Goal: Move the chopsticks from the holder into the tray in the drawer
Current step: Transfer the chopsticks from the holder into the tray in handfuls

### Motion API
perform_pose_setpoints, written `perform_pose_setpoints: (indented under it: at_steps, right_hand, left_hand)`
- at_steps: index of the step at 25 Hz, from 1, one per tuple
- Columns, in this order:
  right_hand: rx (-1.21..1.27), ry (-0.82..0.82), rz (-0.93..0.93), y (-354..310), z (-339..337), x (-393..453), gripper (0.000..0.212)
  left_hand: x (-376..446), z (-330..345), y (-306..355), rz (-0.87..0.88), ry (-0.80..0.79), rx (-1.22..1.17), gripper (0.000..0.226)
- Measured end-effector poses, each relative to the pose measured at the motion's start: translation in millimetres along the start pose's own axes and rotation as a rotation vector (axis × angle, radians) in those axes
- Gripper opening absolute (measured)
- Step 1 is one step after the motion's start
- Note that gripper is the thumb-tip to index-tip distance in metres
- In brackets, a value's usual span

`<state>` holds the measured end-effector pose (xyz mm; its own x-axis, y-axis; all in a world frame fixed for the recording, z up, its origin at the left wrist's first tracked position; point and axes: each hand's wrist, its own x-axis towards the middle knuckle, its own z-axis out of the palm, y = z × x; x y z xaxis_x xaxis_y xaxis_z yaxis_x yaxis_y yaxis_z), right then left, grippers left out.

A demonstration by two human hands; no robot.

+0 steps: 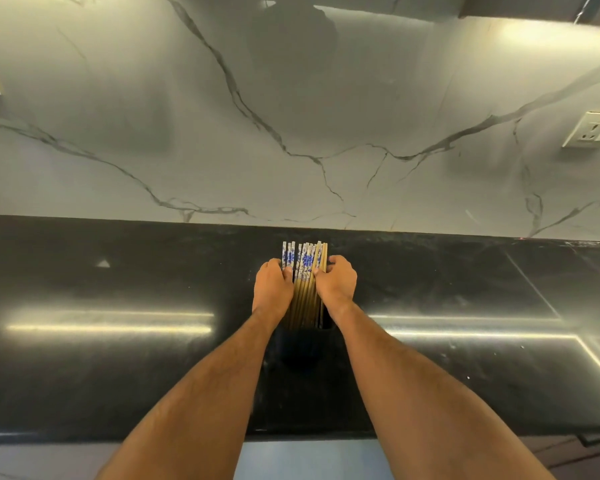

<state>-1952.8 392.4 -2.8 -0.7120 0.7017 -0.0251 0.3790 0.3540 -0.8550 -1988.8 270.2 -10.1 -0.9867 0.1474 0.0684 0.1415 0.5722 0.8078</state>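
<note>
Black countertop (pixel 118 375) is stretching under a marbled wall while my left hand (pixel 272 287) and right hand (pixel 336 284) are curling around the chopsticks (pixel 303 271), all standing in the dark holder (pixel 305 344). Nothing is moved; I am seeing no drawer or tray.

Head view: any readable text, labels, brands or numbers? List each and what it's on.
None readable.
chopsticks: blue floral pattern only, no lettering.
wall socket: any marking too small and blurred to read.
holder and countertop: no print visible.
</note>
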Motion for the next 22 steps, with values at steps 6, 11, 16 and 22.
perform_pose_setpoints:
  at_steps: [6,11,16,22]
  right_hand:
    - [0.081,0.000,0.055,4.4,6.1,11.6,0.012]
    - [0.083,-0.054,0.028,7.1,9.8,14.0,0.007]
    - [0.064,-0.023,0.002,5.8,7.4,12.5,0.008]
    - [0.091,0.013,-0.020,2.8,3.1,4.6,0.006]
  left_hand:
    - [10.7,7.5,-0.2,-0.049,-0.052,-0.043,0.012]
    - [11.2,8.9,-3.1,-0.083,-0.006,-0.091,0.013]
    - [10.0,6.1,-4.6,-0.108,0.074,-0.145,0.012]
    - [-0.6,2.0,0.8,-0.060,0.122,-0.153,0.008]
